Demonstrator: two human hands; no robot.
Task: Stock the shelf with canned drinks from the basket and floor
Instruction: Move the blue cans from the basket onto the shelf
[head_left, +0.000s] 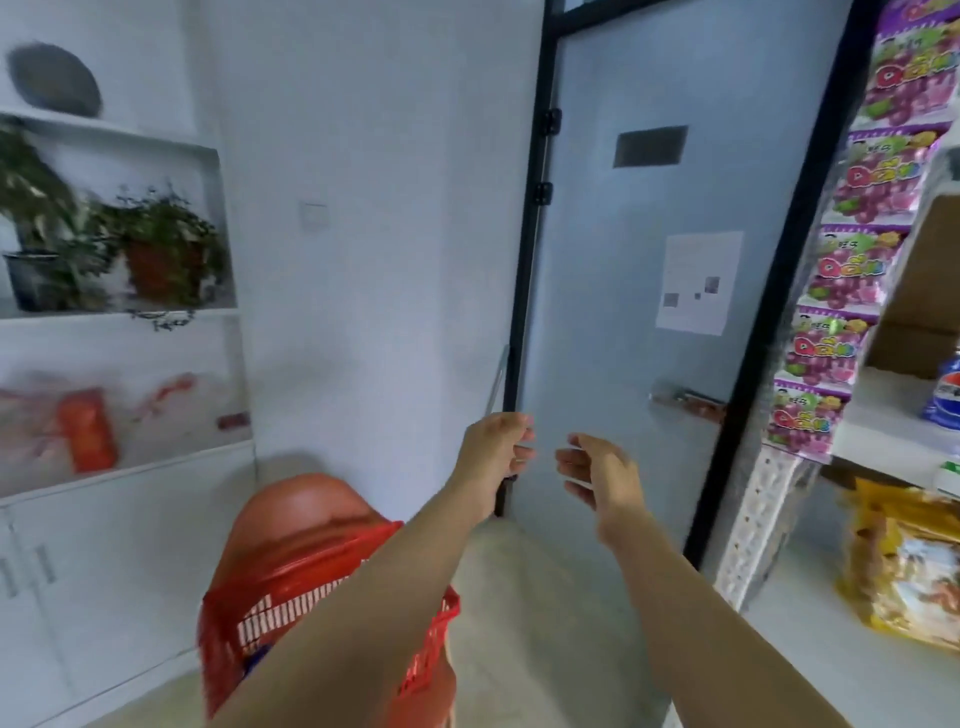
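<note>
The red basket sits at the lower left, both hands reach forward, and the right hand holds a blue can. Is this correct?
Not quite. In the head view the right hand holds nothing; the blue can stands on the shelf at the right. The rest is correct.

Red slotted plastic basket (322, 613); glossy orange plastic stool (301, 514) beneath; shiny crinkled snack packets (852, 260); matt grey door (649, 270) bearing paper notice (698, 283).

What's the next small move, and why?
Probably bring the left hand down into the red basket for a can: both it and the right hand are empty, loosely curled before the door, the basket sits right under the left arm, and the shelf on the right shows a blue can.
</note>
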